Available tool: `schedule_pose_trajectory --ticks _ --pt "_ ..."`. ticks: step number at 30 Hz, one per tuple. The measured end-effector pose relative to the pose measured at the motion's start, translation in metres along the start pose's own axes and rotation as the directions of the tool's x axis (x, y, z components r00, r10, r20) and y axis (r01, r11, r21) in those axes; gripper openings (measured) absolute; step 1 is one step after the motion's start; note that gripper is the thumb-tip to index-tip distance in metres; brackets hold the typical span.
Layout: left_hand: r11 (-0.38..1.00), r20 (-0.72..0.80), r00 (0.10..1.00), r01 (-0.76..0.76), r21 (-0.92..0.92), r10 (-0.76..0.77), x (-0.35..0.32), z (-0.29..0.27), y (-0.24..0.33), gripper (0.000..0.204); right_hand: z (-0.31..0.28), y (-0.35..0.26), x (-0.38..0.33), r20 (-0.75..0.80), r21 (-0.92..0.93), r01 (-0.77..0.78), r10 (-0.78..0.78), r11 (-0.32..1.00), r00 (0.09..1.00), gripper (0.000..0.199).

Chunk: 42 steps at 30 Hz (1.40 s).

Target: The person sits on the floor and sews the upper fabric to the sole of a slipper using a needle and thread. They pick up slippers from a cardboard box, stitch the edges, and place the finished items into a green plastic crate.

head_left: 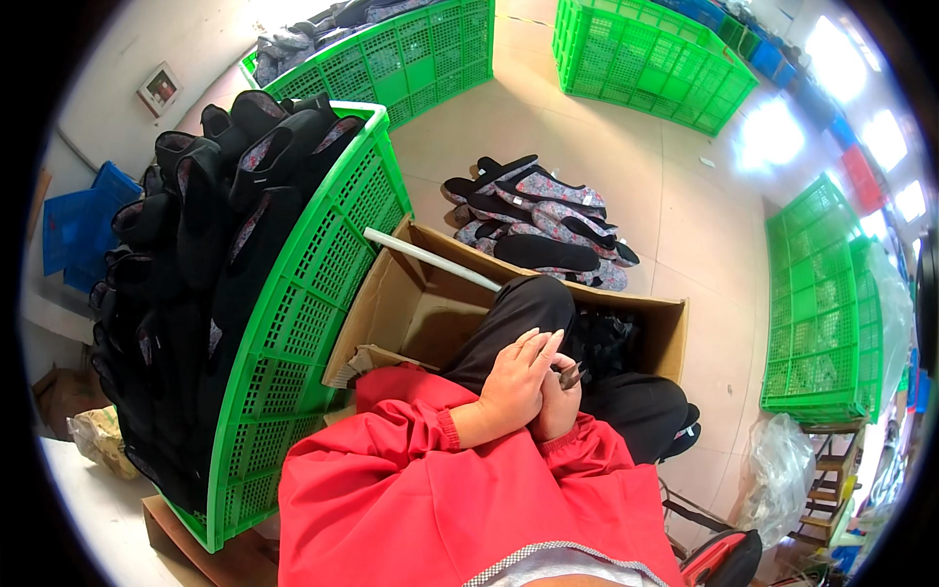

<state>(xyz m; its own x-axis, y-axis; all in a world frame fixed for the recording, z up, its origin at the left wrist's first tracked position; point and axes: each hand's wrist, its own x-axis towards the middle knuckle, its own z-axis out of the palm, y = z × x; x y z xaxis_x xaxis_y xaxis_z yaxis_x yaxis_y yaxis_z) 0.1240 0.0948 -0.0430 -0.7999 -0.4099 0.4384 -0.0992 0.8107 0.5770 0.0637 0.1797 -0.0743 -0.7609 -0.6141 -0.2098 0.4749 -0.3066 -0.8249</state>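
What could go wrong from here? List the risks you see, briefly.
1. The right hand holds a small dark pointed tool pressed close against the left hand; a slip might nick the fingers.
2. The green crate beside the person is heaped above its rim with dark shoes; some could tumble out.
3. Patterned shoes lie loose on the floor ahead of the cardboard box, a possible trip hazard.

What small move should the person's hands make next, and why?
Probably part the hands: the left hand lies over the right hand, which holds a small dark tool in its grip. Neither touches a shoe; the nearest are in the green crate at the left.
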Motion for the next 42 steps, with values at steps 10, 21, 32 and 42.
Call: schedule_pose_trajectory --ticks 10,21,32,42 --pt "1.000 0.037 0.999 0.024 0.007 -0.024 0.000 0.004 -0.002 0.066 -0.009 0.011 0.003 -0.060 0.027 0.019 -0.017 0.999 0.998 0.009" --pt "0.997 -0.051 0.999 -0.008 0.079 0.012 0.008 -0.011 0.005 0.058 0.002 0.003 -0.005 0.055 0.082 -0.071 0.067 0.994 0.996 0.008" --pt "0.998 0.004 1.000 0.005 0.060 -0.005 0.007 0.002 -0.003 0.060 -0.009 0.010 0.002 -0.043 0.109 -0.081 0.087 0.991 0.995 0.020" --pt "0.994 0.133 0.990 0.054 -0.091 -0.041 0.011 -0.012 -0.008 0.070 -0.017 -0.011 0.004 0.154 0.051 -0.277 0.267 0.959 0.951 0.017"
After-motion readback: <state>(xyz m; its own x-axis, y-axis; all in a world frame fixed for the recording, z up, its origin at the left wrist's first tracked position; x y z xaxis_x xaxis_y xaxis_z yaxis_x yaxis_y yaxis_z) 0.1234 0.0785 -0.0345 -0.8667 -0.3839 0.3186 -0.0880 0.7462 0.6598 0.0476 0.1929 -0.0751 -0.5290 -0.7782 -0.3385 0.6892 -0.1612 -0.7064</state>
